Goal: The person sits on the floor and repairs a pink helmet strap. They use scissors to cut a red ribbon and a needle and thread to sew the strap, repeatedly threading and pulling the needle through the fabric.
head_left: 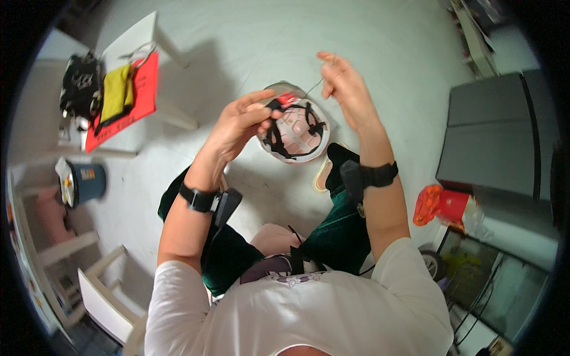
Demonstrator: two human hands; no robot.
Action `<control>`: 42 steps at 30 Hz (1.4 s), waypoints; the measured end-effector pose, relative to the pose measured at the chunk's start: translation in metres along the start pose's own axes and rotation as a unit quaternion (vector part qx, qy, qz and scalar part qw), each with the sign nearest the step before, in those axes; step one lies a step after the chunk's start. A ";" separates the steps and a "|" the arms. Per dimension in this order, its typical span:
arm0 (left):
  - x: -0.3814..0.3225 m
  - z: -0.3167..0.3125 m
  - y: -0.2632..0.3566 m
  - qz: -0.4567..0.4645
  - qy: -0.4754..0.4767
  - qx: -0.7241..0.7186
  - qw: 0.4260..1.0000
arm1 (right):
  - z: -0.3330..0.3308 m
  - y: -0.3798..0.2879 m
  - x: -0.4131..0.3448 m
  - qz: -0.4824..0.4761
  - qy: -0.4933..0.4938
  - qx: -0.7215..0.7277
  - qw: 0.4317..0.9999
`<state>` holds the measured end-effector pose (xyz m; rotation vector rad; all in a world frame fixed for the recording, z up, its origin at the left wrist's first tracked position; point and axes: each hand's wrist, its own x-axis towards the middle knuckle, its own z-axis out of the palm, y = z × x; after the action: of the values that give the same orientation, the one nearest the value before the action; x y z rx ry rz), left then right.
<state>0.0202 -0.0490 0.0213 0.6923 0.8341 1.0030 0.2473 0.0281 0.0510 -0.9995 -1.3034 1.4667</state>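
Observation:
Between thumb and fingers, my left hand (247, 116) grips a black strap (274, 105) with a red plastic buckle (287, 98) at its end. A thin dark thread (314, 87) runs from near the buckle up to my right hand (342, 84), raised to the right with its fingertips pinched on it. Whether a needle is there is too small to tell. Below the hands, a pale pink helmet (327, 133) lies with its opening upward, showing its padded inside and black straps (281, 149). A smoky visor (274, 91) sticks out at its far side.
Far left, a white chair (133, 35) bears a red sheet (149, 89), a yellow pouch (116, 93) and a black bag (80, 84). Below stand a blue bin (91, 180) and another chair (104, 307). Right are a grey cabinet (490, 133) and a red bag (452, 207).

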 end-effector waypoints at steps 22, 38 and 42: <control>-0.019 -0.036 0.004 0.101 0.148 -0.062 0.982 | -0.178 0.326 0.019 0.288 0.087 -0.481 0.823; -0.004 -0.024 -0.002 0.054 0.146 -0.015 0.988 | -0.164 0.328 0.041 0.294 0.068 -0.134 0.944; -0.005 -0.013 -0.006 0.044 0.141 -0.007 0.989 | -0.135 0.328 0.026 0.246 0.031 -0.386 0.889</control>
<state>0.0103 -0.0542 0.0114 0.5858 1.0480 1.2037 0.3340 0.0781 -0.2901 -1.9993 -1.7117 1.2386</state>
